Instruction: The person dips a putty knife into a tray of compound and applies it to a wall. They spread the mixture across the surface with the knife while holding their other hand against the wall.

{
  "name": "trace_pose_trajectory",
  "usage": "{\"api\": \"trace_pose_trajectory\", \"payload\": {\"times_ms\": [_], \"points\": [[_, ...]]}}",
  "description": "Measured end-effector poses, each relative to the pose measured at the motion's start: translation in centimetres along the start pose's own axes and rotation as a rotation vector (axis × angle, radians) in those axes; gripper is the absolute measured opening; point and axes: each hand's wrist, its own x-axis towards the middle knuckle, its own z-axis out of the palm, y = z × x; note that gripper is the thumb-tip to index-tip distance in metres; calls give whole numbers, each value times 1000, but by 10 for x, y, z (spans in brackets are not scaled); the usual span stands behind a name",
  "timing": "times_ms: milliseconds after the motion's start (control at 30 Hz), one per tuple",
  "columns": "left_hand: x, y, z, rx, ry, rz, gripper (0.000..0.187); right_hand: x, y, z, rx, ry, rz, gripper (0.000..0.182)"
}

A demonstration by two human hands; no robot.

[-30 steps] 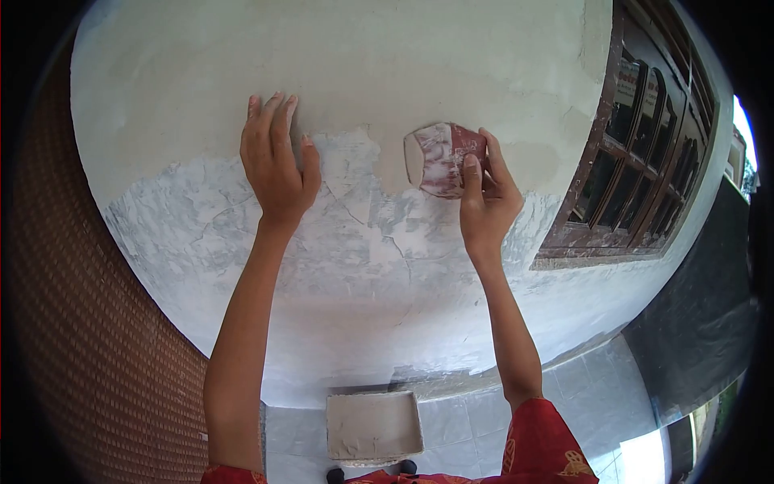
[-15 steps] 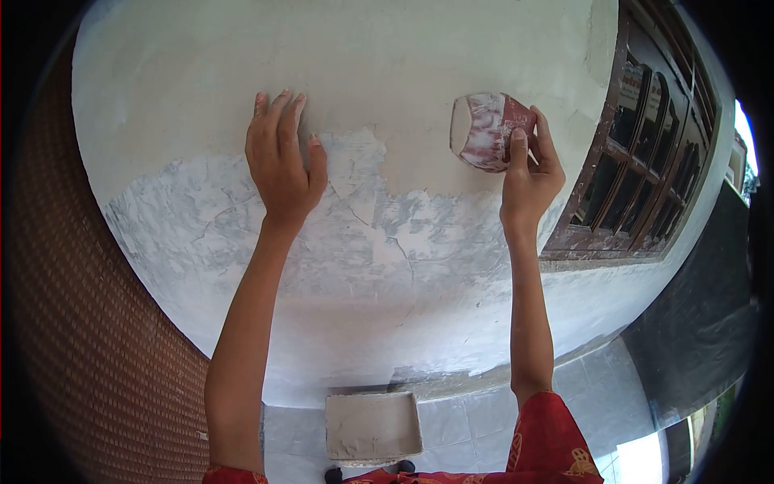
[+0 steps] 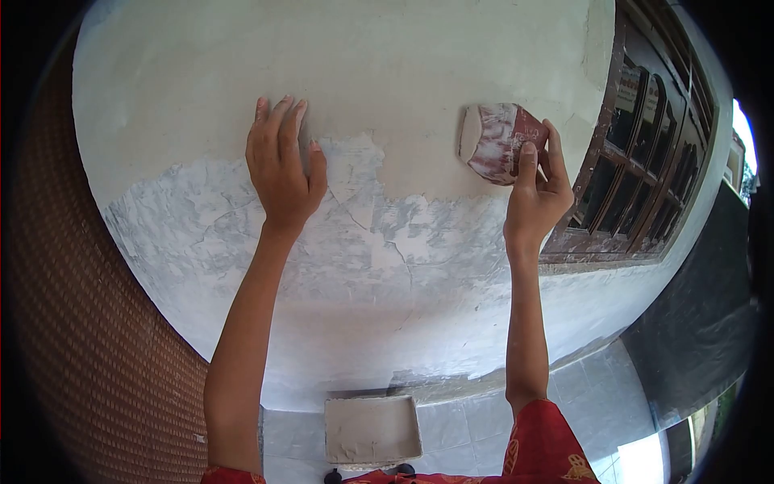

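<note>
My right hand [image 3: 536, 198] grips a dark red putty scraper [image 3: 501, 145] smeared with white putty. The thumb lies across its near face and the fingers are at its right edge. A band of pale putty lines the scraper's left edge, close against the wall [image 3: 379, 48]. My left hand [image 3: 284, 165] is open, its fingers stretched upward against the wall near the border between two coats. Above that border the wall is smooth cream putty; below it, patchy grey-white with cracks.
A tray [image 3: 372, 397] of pale putty stands on the grey tiled floor [image 3: 447, 423] by the wall's foot. To the right is a brown wooden window [image 3: 592, 234] with glass panes. A woven brown panel [image 3: 97, 323] runs along the left, and a dark sheet [image 3: 693, 315] hangs at right.
My right hand has moved slightly right and down along the wall with the putty scraper, which is turned a little. My left hand has stayed nearly in place.
</note>
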Motion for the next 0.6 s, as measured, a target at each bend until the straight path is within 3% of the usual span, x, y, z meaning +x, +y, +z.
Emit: {"api": "trace_pose_trajectory", "payload": {"times_ms": [133, 233, 300, 467, 600], "points": [[0, -1, 2, -7, -6, 7, 42, -27, -12, 23, 49, -196, 27, 34], [1, -3, -1, -1, -3, 10, 43, -39, 11, 33, 1, -249, -73, 34], [0, -1, 0, -1, 1, -4, 43, -32, 21, 16, -114, -158, 7, 34], [1, -1, 0, 8, -17, 10, 44, -17, 3, -11, 124, 35, 85, 38], [2, -1, 0, 8, -13, 36, 45, -49, -1, 21, 89, -223, 128, 34]]}}
